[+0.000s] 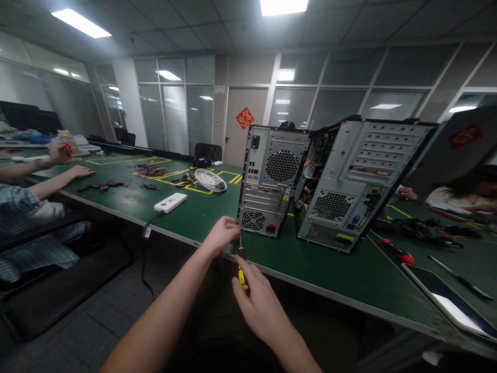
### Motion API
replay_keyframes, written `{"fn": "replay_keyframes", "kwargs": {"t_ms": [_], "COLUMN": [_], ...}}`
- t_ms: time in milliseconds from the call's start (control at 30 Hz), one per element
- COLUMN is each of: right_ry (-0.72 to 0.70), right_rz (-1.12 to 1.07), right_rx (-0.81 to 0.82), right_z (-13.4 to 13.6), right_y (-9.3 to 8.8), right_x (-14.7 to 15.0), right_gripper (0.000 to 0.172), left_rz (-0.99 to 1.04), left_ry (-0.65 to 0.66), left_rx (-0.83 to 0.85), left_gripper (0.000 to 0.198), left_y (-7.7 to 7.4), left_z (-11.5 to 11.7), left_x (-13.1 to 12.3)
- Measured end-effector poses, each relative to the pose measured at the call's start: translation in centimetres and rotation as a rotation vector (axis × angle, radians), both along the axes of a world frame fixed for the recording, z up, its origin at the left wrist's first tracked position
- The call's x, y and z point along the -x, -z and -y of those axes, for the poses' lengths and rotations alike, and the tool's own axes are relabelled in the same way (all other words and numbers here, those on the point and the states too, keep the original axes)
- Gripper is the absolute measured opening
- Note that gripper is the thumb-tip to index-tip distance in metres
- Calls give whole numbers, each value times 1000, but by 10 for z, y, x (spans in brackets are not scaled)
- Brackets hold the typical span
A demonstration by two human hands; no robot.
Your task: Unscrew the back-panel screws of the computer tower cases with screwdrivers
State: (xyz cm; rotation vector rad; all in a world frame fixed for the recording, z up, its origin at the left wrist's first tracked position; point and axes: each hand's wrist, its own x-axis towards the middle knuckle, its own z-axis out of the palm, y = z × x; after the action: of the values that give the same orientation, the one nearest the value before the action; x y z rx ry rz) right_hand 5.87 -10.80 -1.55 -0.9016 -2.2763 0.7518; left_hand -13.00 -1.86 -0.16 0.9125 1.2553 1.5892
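Note:
A yellow and black screwdriver [241,274] points up and away toward the lower left corner of a computer case [267,181], whose back panel faces me. My right hand [258,298] is closed on its handle, thumb on the left side and fingers on the right. Beside the shaft's far end, my left hand [222,235] has its fingers curled together at the bottom edge of the case. What those fingertips pinch, if anything, is hidden. A second computer case [341,186], its side open with wires showing, stands tilted just to the right.
On the green table [310,264] lie a white power bank [171,202] with a cable, a white oval basket [210,180], a red screwdriver [398,251], a phone [446,298] and black cables [427,230]. Co-workers sit at left and right.

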Motion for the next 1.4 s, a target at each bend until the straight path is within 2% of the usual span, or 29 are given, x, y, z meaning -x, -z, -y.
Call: {"fn": "replay_keyframes", "kwargs": {"t_ms": [333,667,1067,1400], "right_ry": [8,18,17,25], "right_rz": [3,-7,18,25], "right_rx": [7,-7,18,46], "right_z": [-2,-4,-4,-1], "right_y": [1,-1,-5,-9], "right_x": [2,4,5,5], "right_gripper": [54,53,54,54], "left_rz": [-8,-6,-10,9], "left_ry": [4,9,2,8], "left_rx": [36,29,51,45], "left_gripper": [40,42,42,42], "left_y": [-5,0,-4,-1], "left_z": [0,-5,-2,-7], "left_x": [-2,0,-2,1]}}
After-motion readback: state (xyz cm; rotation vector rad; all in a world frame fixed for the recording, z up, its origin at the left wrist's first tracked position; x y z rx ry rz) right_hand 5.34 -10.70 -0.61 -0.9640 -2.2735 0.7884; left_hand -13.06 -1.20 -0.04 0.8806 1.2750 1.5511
